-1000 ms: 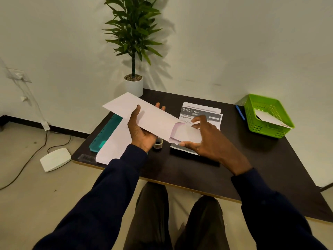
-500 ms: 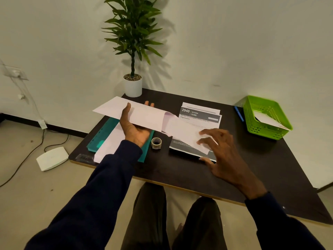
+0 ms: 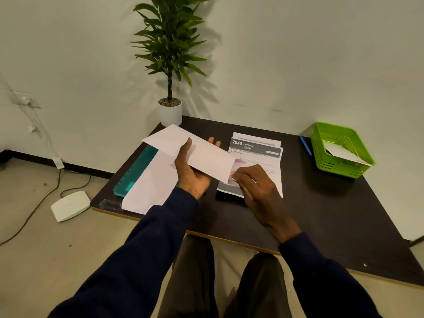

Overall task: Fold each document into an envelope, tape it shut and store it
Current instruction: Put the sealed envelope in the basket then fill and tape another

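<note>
My left hand (image 3: 192,173) grips a long white envelope (image 3: 195,152) held above the dark table (image 3: 321,207), thumb on top and fingers underneath. My right hand (image 3: 257,189) pinches the envelope's open right end, where the pinkish flap (image 3: 234,171) shows. Printed documents (image 3: 257,152) headed "2940 KITCHEN" lie on the table just behind my right hand. A second white envelope (image 3: 149,187) lies flat at the table's left. The tape roll is hidden behind my left hand.
A green basket (image 3: 325,152) holding a white envelope stands at the table's right back, a blue pen (image 3: 305,146) beside it. A teal folder (image 3: 135,171) lies under the left envelope. A potted plant (image 3: 170,111) sits at the back corner. A white device (image 3: 70,205) and cables lie on the floor.
My right hand came back from the documents to the envelope's right end and pinches the flap. My left hand shifted the envelope slightly right, now covering the tape roll.
</note>
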